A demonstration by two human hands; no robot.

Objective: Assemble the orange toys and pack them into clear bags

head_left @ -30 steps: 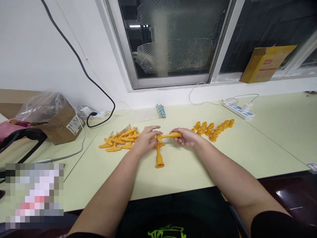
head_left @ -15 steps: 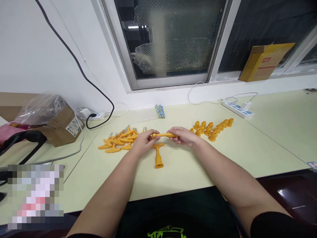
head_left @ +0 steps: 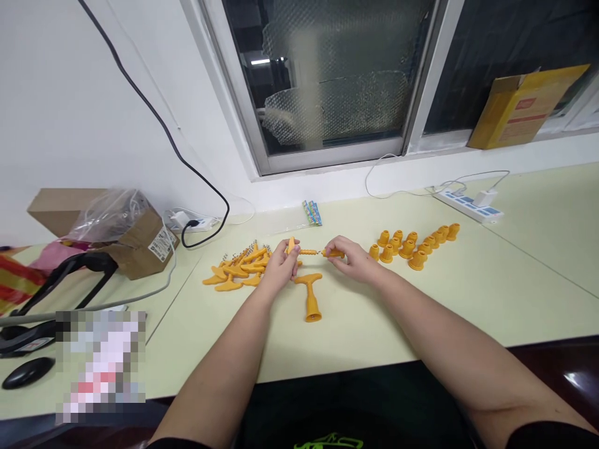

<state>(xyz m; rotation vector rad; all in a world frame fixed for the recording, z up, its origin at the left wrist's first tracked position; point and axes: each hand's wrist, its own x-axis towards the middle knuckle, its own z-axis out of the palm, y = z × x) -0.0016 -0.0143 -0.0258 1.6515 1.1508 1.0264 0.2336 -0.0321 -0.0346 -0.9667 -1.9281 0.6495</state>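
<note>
My left hand [head_left: 282,262] is closed on the T-shaped handle of a yellow corkscrew [head_left: 307,252]. Its ridged shaft points right and ends in a thin metal spiral. Just past that tip, the fingers of my right hand [head_left: 349,257] pinch a small yellow piece [head_left: 333,254], whose full shape they partly hide. Below the hands, on the table, lies another yellow T-handled corkscrew [head_left: 309,290] with a bell-shaped cup at its near end. Beside my left hand is a pile of yellow T-handles [head_left: 238,268] with metal spirals.
Several yellow bell-shaped cups [head_left: 416,246] stand upright at the right on the pale table [head_left: 468,293]. A power strip [head_left: 470,206] and a small colourful packet [head_left: 312,212] lie near the wall. At the left are a cardboard box [head_left: 143,249], cables and a black mouse [head_left: 29,373].
The corkscrew and the small yellow piece have moved apart, so the metal spiral now shows between them. The handle in my left hand is turned more upright. The camera view has shifted left.
</note>
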